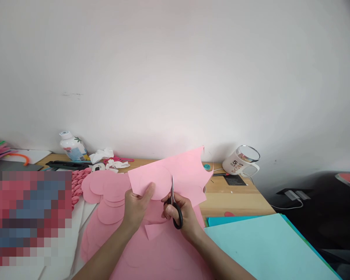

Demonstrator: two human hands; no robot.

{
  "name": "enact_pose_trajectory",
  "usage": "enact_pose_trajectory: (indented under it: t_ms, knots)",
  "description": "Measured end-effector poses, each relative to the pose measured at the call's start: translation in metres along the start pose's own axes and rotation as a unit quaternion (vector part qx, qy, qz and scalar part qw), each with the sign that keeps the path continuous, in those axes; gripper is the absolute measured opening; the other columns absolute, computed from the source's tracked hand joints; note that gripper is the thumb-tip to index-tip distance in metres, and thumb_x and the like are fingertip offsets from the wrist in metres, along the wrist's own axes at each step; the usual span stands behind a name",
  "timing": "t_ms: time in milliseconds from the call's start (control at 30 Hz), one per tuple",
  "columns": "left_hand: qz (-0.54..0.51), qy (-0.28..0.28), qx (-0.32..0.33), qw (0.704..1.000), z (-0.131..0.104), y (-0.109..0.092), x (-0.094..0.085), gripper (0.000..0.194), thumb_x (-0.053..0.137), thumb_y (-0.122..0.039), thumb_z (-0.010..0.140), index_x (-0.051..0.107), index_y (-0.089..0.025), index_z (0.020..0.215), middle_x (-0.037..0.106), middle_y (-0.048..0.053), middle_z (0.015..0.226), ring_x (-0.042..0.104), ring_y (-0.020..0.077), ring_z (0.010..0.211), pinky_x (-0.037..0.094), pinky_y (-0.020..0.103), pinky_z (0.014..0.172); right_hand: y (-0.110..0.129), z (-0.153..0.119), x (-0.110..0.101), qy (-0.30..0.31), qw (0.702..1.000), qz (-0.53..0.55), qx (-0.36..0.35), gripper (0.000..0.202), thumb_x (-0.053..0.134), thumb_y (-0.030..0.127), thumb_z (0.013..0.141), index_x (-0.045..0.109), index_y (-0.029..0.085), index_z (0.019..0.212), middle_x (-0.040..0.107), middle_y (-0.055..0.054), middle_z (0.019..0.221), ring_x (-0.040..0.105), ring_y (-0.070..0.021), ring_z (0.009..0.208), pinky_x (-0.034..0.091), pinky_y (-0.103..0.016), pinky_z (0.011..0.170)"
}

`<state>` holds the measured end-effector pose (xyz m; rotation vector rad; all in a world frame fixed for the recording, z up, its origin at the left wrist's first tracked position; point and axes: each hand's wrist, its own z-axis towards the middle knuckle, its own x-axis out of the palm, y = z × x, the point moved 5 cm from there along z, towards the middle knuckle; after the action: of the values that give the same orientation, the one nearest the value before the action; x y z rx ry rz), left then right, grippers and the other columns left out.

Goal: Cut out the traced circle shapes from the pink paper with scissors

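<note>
My left hand (138,204) pinches the lower left part of a pink paper sheet (186,173), thumb on top. Round outlines are drawn on the sheet, and its right edge has curved cut-outs. In my right hand (181,212) is a pair of scissors (176,210) with black handles. Their blades point upward at the sheet, beside the drawn circle near my left thumb; I cannot tell how far the blades are apart. Beneath and to the left lie several overlapping pink paper circles (111,212), on top of more pink paper (163,256).
A stack of light blue paper (268,249) lies at the right. Along the wall stand a white mug (236,163) and a white bottle (73,147), with crumpled tissues (102,155) and a black cutter knife (68,165) nearby. Small pink pieces (78,184) are heaped at left, beside a blurred-out area.
</note>
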<state>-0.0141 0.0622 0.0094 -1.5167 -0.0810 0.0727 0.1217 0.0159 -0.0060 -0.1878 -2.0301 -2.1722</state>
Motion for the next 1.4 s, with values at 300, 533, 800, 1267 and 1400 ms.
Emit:
enact_pose_trajectory:
  t_ms: [300, 533, 800, 1267, 1400]
  knots:
    - [-0.006, -0.005, 0.001, 1.0, 0.0, -0.003, -0.002, 0.02, 0.073, -0.029, 0.058, 0.063, -0.012, 0.054, 0.059, -0.001, 0.051, 0.052, 0.0144, 0.055, 0.042, 0.023, 0.05, 0.0, 0.0, 0.002, 0.0, 1.0, 0.007, 0.003, 0.007, 0.057, 0.022, 0.068, 0.057, 0.017, 0.073, 0.048, 0.007, 0.047, 0.048, -0.0106, 0.045, 0.041, -0.023, 0.046]
    - [-0.003, -0.003, -0.018, 1.0, 0.0, -0.003, -0.002, 0.033, 0.071, -0.031, 0.059, 0.047, -0.016, 0.043, 0.041, -0.005, 0.043, 0.036, 0.0095, 0.048, 0.033, 0.022, 0.044, -0.002, -0.001, 0.003, 0.001, 1.0, 0.009, 0.014, 0.005, 0.056, 0.021, 0.068, 0.057, 0.017, 0.071, 0.046, 0.007, 0.045, 0.047, -0.0105, 0.044, 0.039, -0.023, 0.046]
    - [0.026, -0.016, -0.017, 0.999, -0.001, -0.008, -0.001, 0.049, 0.069, -0.037, 0.058, 0.028, -0.021, 0.036, 0.02, -0.008, 0.041, 0.02, 0.0068, 0.046, 0.022, 0.022, 0.039, -0.004, -0.001, 0.002, 0.003, 1.0, 0.014, 0.014, 0.004, 0.056, 0.021, 0.068, 0.056, 0.018, 0.07, 0.044, 0.007, 0.045, 0.047, -0.0103, 0.043, 0.04, -0.023, 0.044]
    - [0.012, -0.029, -0.005, 0.999, 0.0, -0.012, -0.004, 0.047, 0.068, -0.04, 0.06, 0.032, -0.02, 0.038, 0.023, -0.008, 0.039, 0.024, 0.0065, 0.042, 0.023, 0.022, 0.039, -0.013, -0.001, 0.005, 0.0, 0.999, 0.024, 0.03, 0.004, 0.053, 0.017, 0.066, 0.057, 0.017, 0.067, 0.044, 0.008, 0.041, 0.042, -0.0087, 0.039, 0.035, -0.021, 0.041]
    - [-0.014, 0.041, 0.002, 0.999, -0.005, -0.015, 0.007, 0.032, 0.064, -0.038, 0.067, 0.05, -0.018, 0.047, 0.047, -0.004, 0.041, 0.046, 0.012, 0.043, 0.04, 0.024, 0.046, -0.011, -0.003, 0.01, -0.003, 0.999, 0.03, 0.038, 0.002, 0.053, 0.018, 0.064, 0.055, 0.019, 0.064, 0.042, 0.008, 0.04, 0.041, -0.009, 0.038, 0.036, -0.022, 0.042]
